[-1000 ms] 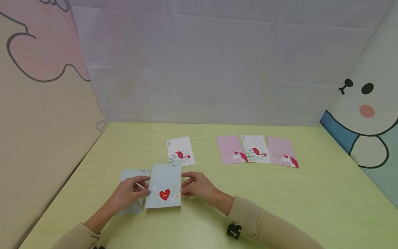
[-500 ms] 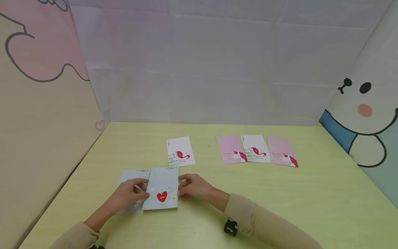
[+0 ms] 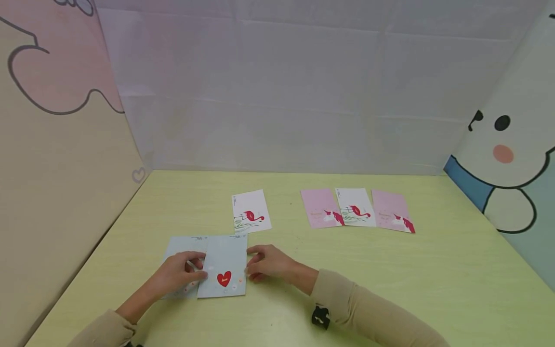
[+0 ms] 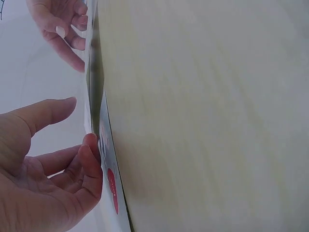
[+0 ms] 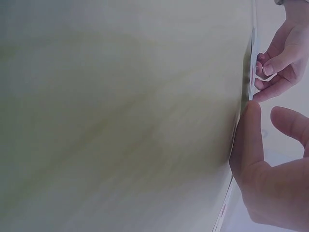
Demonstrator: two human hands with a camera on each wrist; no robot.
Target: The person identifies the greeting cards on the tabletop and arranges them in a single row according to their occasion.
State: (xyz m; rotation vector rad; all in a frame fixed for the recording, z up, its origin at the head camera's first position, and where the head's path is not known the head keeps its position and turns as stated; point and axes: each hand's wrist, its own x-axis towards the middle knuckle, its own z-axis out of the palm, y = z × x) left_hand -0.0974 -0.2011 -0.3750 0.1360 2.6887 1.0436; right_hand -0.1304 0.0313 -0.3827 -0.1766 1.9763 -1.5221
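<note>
A pale blue card with a red heart (image 3: 224, 258) lies between my two hands in the head view, low over the table at its left front. My left hand (image 3: 179, 273) holds its left edge with fingertips and thumb. At its right edge, my right hand (image 3: 270, 262) holds it the same way. Under my left hand lies a second pale blue card (image 3: 179, 243), largely covered by the hand, with the heart card's left edge right along it. In the left wrist view the cards (image 4: 112, 183) show nearly edge-on beside the curled fingers.
A white flamingo card (image 3: 249, 207) lies just behind the heart card. Farther right sit a pink unicorn card (image 3: 318, 205), another flamingo card (image 3: 354, 205) and another unicorn card (image 3: 391, 207) in a row. Printed panels (image 3: 69, 202) wall the yellow table (image 3: 390, 274).
The heart card has come down and slightly left toward the second blue card, both hands moving with it. Its top edge has drawn back from the flamingo card.
</note>
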